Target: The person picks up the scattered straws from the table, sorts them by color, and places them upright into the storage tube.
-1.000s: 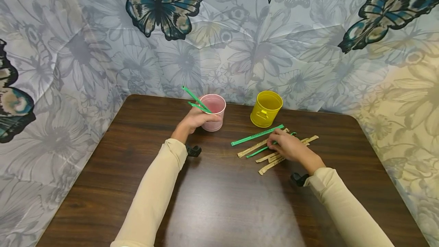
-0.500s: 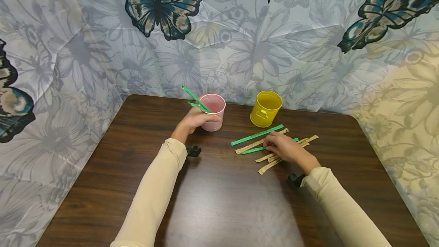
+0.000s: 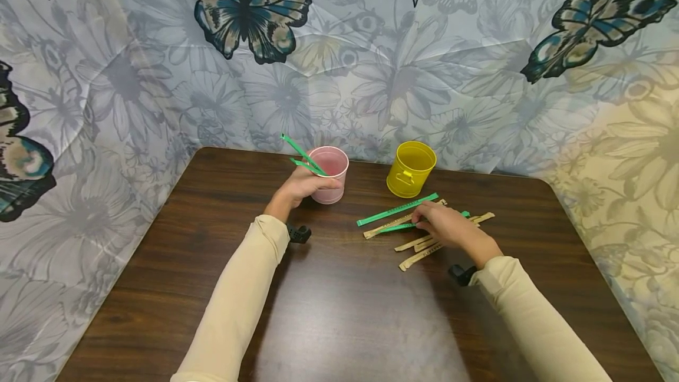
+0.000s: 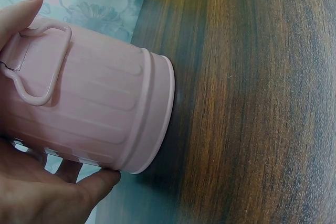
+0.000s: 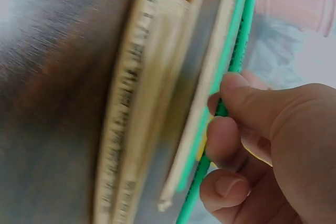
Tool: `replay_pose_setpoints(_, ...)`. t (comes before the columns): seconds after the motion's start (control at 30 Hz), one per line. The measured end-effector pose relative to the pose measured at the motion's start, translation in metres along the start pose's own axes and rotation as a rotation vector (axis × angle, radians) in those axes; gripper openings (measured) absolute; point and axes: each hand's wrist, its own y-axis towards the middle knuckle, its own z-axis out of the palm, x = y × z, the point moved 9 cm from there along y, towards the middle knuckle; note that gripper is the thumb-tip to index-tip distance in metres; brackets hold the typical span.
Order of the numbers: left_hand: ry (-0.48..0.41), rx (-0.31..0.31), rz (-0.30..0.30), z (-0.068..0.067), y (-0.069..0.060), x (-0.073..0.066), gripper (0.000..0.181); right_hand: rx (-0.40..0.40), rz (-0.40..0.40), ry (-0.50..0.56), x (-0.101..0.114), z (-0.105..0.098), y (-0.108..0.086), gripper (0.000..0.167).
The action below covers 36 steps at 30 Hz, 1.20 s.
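In the head view, my left hand (image 3: 300, 185) grips a small pink bucket (image 3: 329, 196) around its side near the rim. Two green wrapped straws (image 3: 300, 151) lean out of that bucket to the left. The left wrist view shows the thumb by the bucket's side handle (image 4: 55, 72) and the fingers curled under its far side. My right hand (image 3: 445, 226) pinches another green wrapped straw (image 5: 239, 45) between thumb and fingers, just over the pile. Beside it lie one more green straw (image 3: 389, 213) and several tan wrapped straws (image 3: 416, 259).
A yellow bucket (image 3: 405, 180) stands behind the straws, near the back edge of the dark wooden table (image 3: 339, 305). Cloth with butterflies and flowers (image 3: 339, 75) hangs right behind the table.
The right hand, with the green straw, has shifted slightly left and then back right. That straw has turned to lie flatter across the view. The left hand and pink bucket stay put.
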Motion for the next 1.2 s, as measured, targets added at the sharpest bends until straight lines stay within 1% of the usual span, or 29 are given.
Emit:
replay_pose_setpoints(0.17,0.005,-0.006,-0.002,-0.001,0.000,0.000,0.083,-0.054,-0.013,0.032,0.006,-0.021,-0.002,0.008)
replay_pose_setpoints(0.37,-0.001,-0.012,0.001,-0.001,0.002,0.002,0.085,-0.137,-0.070,0.069,0.020,-0.044,0.002,0.012)
replay_pose_setpoints(0.53,-0.008,-0.017,-0.010,-0.002,0.002,0.005,0.086,-0.179,-0.116,0.050,0.033,-0.058,0.008,0.022)
replay_pose_setpoints(0.63,-0.010,-0.019,-0.014,-0.001,0.002,0.005,0.088,-0.211,-0.128,0.038,0.040,-0.067,0.012,0.025)
replay_pose_setpoints(0.73,-0.010,-0.017,-0.015,-0.001,0.001,0.004,0.089,-0.235,-0.126,0.048,0.047,-0.076,0.017,0.023)
replay_pose_setpoints(0.87,-0.005,-0.015,-0.020,-0.001,0.001,0.004,0.088,-0.276,-0.123,0.086,0.057,-0.088,0.025,0.016)
replay_pose_setpoints(1.0,0.002,-0.016,-0.019,-0.003,0.002,0.004,0.089,-0.367,-0.156,0.134,0.071,-0.105,0.034,0.003)
replay_pose_setpoints(1.1,0.007,-0.010,-0.025,-0.003,0.003,0.004,0.089,-0.442,-0.205,0.143,0.085,-0.118,0.039,0.007)
replay_pose_setpoints(1.2,0.018,-0.001,-0.039,-0.002,0.002,0.003,0.087,-0.482,-0.230,0.157,0.097,-0.128,0.044,0.011)
